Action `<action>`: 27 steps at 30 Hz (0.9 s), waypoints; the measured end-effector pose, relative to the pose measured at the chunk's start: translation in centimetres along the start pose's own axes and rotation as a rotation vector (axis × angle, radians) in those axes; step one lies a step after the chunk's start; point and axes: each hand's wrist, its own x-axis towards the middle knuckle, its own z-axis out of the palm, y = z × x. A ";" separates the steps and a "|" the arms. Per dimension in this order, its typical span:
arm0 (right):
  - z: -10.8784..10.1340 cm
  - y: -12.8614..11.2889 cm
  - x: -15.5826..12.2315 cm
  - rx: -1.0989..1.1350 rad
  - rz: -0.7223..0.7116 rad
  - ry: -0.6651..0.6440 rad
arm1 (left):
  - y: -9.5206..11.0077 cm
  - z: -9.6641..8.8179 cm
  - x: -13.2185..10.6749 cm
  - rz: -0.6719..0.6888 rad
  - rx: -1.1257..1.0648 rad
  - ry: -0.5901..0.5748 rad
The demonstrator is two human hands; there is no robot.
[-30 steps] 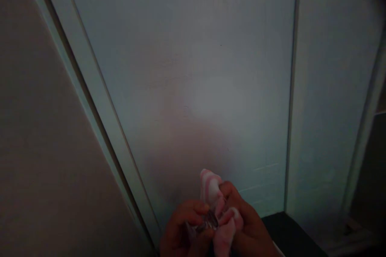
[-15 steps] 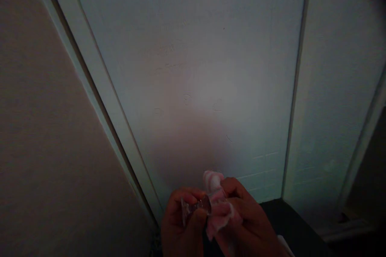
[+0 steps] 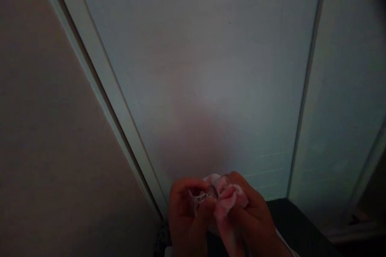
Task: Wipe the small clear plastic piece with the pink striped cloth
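Observation:
Between the fingertips and thumb of my left hand (image 3: 189, 213) is a small clear glass piece (image 3: 199, 198) with a flared foot and a narrow stem, lying on its side. The foot points left. Its right end meets a pink and white cloth (image 3: 227, 200), which covers that end, so the full shape is hidden. My right hand (image 3: 256, 217) is closed on the bunched cloth and presses it against the glass piece. A length of cloth hangs down below the hands.
A pale, shiny upright panel (image 3: 211, 68) with a faint reflection stands in front of me. To the left is a brownish wall (image 3: 60, 148), with a frame strip between. A dark surface (image 3: 280, 217) lies below my hands. The scene is dim.
The cloth has shifted and bunched closer round the glass piece's right end. Both hands sit slightly higher and to the right, and the whole view has moved a little.

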 end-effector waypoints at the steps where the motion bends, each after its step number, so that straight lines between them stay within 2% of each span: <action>1: 0.0 0.1 0.0 0.040 0.030 0.016 | 0.1 -0.1 -0.1 0.006 0.004 -0.004; 7: -0.4 -0.2 0.1 0.241 0.213 0.111 | 0.3 -0.5 -0.4 -0.012 0.029 -0.055; 10: -0.6 -0.6 0.1 0.268 0.275 0.067 | -0.1 -0.6 -0.4 -0.057 0.073 -0.075; 12: -0.7 -0.8 0.0 0.304 0.304 0.023 | -0.3 -0.7 -0.3 -0.015 0.124 -0.120; 15: -0.8 -0.9 -0.4 0.348 0.340 -0.025 | -0.3 -0.7 -0.4 0.137 0.203 -0.210; 17: -1.0 -0.8 -0.8 0.364 0.353 -0.033 | -0.2 -0.5 -0.6 0.185 0.235 -0.248; 19: -1.1 -0.7 -1.2 0.374 0.369 -0.045 | -0.1 -0.2 -1.0 0.158 0.240 -0.248; 23: -1.4 -0.6 -2.0 0.363 0.376 -0.026 | 0.0 0.2 -2.0 0.007 0.203 -0.197; 27: -1.4 -0.8 -2.7 0.335 0.358 -0.030 | -0.1 0.2 -2.9 -0.121 0.185 -0.109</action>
